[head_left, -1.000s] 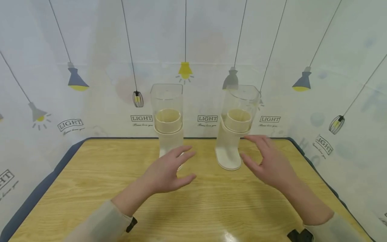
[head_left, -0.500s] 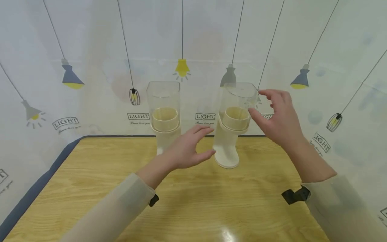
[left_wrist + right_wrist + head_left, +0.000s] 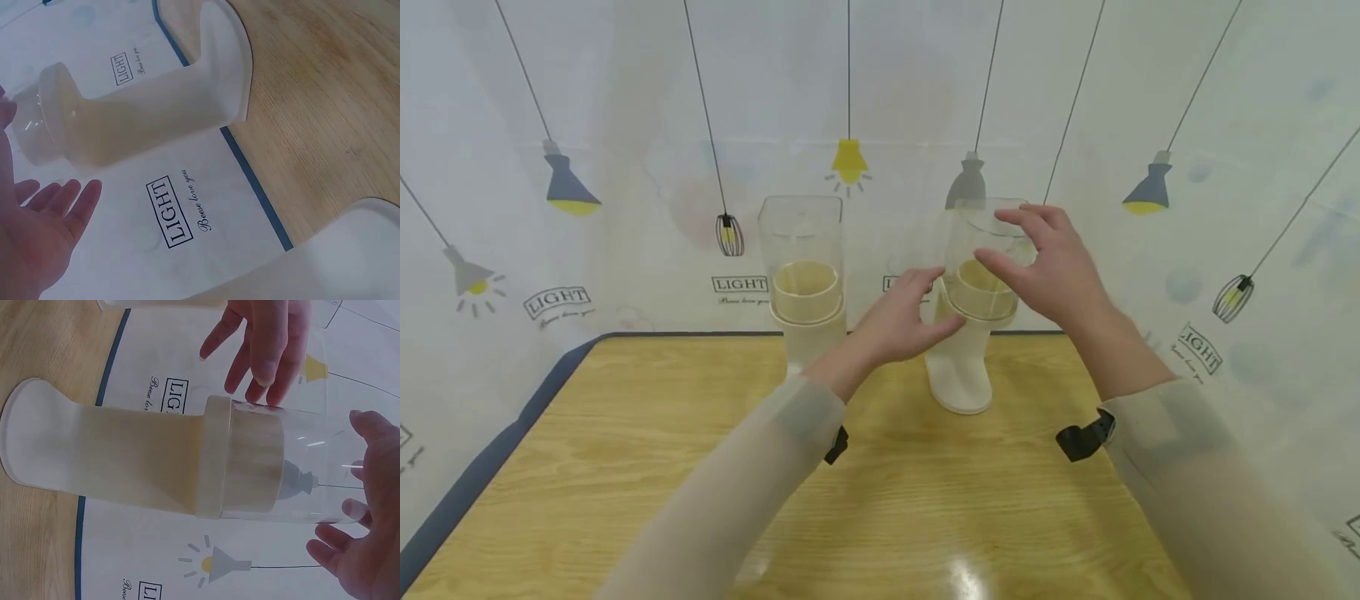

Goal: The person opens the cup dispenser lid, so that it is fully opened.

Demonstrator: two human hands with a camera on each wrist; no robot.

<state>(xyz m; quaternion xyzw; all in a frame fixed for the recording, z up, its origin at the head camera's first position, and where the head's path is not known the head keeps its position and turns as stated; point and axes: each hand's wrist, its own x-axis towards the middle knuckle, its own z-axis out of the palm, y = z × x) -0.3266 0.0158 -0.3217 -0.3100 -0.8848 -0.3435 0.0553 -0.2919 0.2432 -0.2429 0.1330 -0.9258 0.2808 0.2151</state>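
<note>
Two cream-white stands with ring holders are side by side on the table, each bearing a clear upright container. My right hand [image 3: 1048, 262] is raised at the upper part of the right-hand clear container [image 3: 964, 237], its thumb and fingers spread around it; firm contact cannot be told. Just left of that container, my left hand [image 3: 898, 321] reaches over near the ring of the right-hand stand [image 3: 958, 379], fingers extended and thumb apart, gripping nothing. In the right wrist view the container [image 3: 312, 459] fits into the stand's ring [image 3: 212, 456]. My left forearm partly hides the left-hand stand [image 3: 808, 346].
The left-hand clear container [image 3: 801, 237] stands close to my left hand. Behind the wooden table [image 3: 625, 467] hangs a pale cloth [image 3: 647, 208] printed with lamps and words. A dark blue edge [image 3: 542, 396] borders the tabletop.
Both hands have moved up and forward. The right hand rose from beside the right-hand stand to its container's top; the left crossed rightward from the left-hand stand. The stands stay put.
</note>
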